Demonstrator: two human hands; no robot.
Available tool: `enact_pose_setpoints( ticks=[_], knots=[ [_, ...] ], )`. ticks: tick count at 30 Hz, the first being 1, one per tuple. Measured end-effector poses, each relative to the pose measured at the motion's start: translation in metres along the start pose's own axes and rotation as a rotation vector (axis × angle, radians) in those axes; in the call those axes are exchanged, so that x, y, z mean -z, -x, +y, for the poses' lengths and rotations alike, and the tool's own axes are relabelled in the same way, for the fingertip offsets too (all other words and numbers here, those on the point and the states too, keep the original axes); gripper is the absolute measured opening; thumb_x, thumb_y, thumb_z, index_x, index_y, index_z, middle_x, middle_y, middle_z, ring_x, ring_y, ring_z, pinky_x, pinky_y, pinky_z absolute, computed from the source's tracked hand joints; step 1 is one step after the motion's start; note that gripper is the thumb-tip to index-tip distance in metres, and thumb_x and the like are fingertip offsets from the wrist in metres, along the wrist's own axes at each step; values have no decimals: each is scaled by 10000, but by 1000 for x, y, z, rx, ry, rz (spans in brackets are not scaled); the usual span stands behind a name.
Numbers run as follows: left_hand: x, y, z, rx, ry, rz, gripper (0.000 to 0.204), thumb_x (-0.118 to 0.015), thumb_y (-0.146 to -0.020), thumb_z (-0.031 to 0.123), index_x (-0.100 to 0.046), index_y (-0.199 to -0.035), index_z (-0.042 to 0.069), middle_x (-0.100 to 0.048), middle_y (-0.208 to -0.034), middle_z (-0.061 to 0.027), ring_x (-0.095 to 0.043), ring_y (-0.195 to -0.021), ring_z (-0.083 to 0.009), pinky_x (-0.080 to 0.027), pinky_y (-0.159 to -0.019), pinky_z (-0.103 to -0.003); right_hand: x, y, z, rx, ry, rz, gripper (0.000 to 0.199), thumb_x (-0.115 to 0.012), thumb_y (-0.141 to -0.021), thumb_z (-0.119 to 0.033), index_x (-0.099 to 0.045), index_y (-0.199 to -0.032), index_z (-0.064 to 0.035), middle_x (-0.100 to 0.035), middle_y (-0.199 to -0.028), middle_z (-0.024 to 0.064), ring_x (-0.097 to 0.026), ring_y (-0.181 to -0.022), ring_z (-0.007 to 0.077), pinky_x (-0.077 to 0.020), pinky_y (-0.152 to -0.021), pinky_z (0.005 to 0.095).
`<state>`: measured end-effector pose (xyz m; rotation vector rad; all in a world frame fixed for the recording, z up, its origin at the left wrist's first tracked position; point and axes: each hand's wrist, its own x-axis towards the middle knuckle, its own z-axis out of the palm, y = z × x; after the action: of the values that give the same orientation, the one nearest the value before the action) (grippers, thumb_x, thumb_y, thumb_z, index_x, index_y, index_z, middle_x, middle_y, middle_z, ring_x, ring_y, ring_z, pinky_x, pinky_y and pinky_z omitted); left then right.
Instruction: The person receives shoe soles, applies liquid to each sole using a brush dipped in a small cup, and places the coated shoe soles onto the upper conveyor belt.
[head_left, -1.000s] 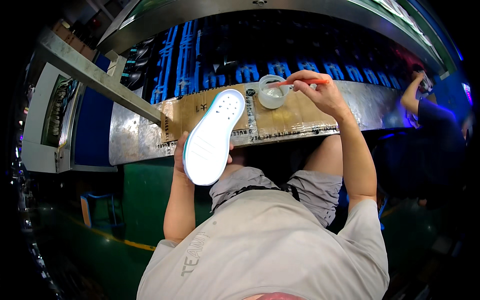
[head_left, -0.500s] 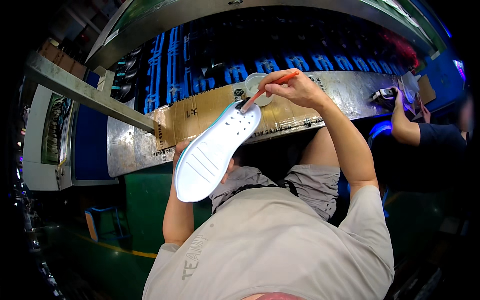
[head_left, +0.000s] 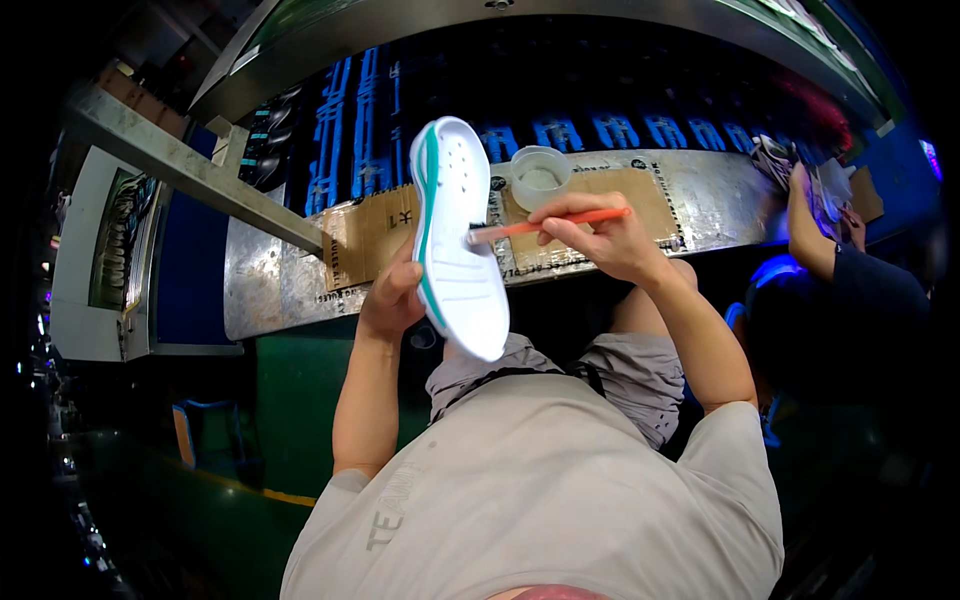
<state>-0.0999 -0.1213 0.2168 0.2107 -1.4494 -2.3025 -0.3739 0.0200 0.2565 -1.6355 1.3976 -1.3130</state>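
Note:
A white shoe sole (head_left: 462, 210) with a teal band along its left side stands nearly upright in front of me. Small holes dot its upper end, and ridges cross its lower half. My left hand (head_left: 393, 292) is closed on its left edge, thumb showing and the other fingers partly hidden behind. My right hand (head_left: 606, 236) grips the orange handle of a brush (head_left: 540, 227). The dark bristles touch the sole's face near mid-length, by its right edge. Behind my right hand, a round translucent tub (head_left: 541, 178) rests on the cardboard.
Flattened cardboard (head_left: 640, 207) covers part of the metal bench (head_left: 715, 200). Beyond lies a dark conveyor with blue-lit parts (head_left: 560, 134). A metal post (head_left: 205, 177) slants in at left. On the right, a co-worker's arm (head_left: 815, 225) reaches over the bench, near a shoe part.
The sole has turned more upright and shifted up, showing more of its teal side. The brush has moved from the holed end down to mid-length, its handle now nearly level.

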Motion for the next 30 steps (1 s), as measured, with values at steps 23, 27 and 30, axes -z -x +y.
enact_pose_setpoints(
  ticks=[23,27,30],
  knots=[
    [-24,-11,20,-502,-346,218,1062,-836,-737,-22,-237,-1599,139,-492,-1472,-111,-506,-1383,-275,-453,-1160,-460,-41,41,-7,-325,-542,286,266,-651,-1029,-196,-743,-1023,53,-751,-851,87,-698,-773,125,-569,-735,263],
    [-27,-8,20,-410,-375,199,1031,-863,-701,-5,-313,-1569,72,-484,-1496,-120,-487,-1410,-280,-429,-1175,-451,-43,37,-17,-329,-657,240,288,-600,-1062,-202,-731,-1055,53,-733,-850,80,-665,-785,114,-543,-749,251],
    [-30,-9,22,-436,-509,164,1006,-890,-662,11,-380,-1530,12,-475,-1519,-131,-476,-1422,-281,-396,-1193,-442,-45,36,-28,-302,-736,203,285,-599,-1065,-202,-732,-1057,49,-728,-846,78,-665,-771,105,-543,-737,239]
  ],
)
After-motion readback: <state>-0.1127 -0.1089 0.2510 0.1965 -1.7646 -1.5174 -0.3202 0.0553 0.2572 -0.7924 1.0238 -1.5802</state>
